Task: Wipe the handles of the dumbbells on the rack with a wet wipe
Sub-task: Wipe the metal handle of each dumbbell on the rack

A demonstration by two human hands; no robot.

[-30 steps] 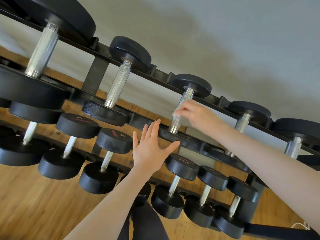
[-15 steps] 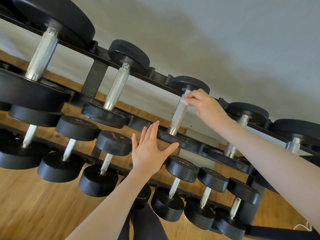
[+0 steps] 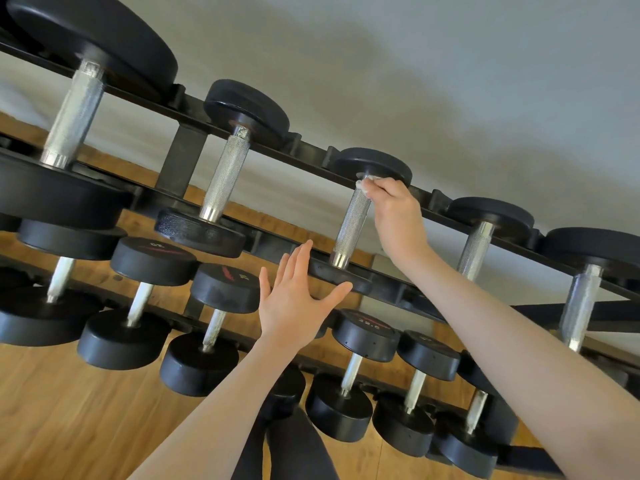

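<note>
A black rack carries two rows of black dumbbells with knurled silver handles. My right hand pinches a small white wet wipe against the far end of the third upper handle, just below that dumbbell's far head. My left hand is open with fingers spread, its palm flat against the near head of the same dumbbell. Other upper handles lie to the left and to the right.
The lower row holds smaller dumbbells over a wooden floor. A plain pale wall stands behind the rack. My dark-clad legs show at the bottom.
My right hand has slid the wipe up the handle from near its lower end to its far end. My left hand has stayed against the near head.
</note>
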